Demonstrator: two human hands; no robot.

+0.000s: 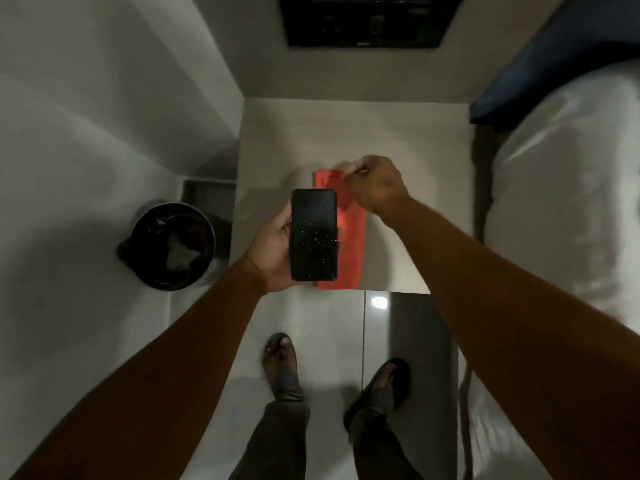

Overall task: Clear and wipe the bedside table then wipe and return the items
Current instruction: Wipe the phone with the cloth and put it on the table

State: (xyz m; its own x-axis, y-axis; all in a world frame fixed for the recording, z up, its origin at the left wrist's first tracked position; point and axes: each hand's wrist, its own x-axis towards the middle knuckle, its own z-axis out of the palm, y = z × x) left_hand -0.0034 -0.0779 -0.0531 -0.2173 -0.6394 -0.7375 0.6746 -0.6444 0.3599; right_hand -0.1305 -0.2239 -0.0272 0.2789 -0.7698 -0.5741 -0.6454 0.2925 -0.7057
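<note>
**Phone in one hand, red cloth pinched in the other**

The left hand [273, 251] is cradling a black smartphone [314, 234] from its left side, screen up and dark, speckled with dust, hovering over the front edge of the table [277, 140]. The right hand [375, 187] is reaching further in, its fingers closing in a pinch on the far end of a red cloth [351, 251]. The cloth is lying as a folded strip on the table, running from the middle to the front edge, partly hidden behind the phone. The rest of the pale tabletop is showing bare. Left of the table a round black bin [173, 245] is standing on the floor, something pale lying inside. A bed with white bedding [571, 202] is lying along the table's right side. Two sandalled feet are standing on glossy floor tiles [325, 327] before the table.
</note>
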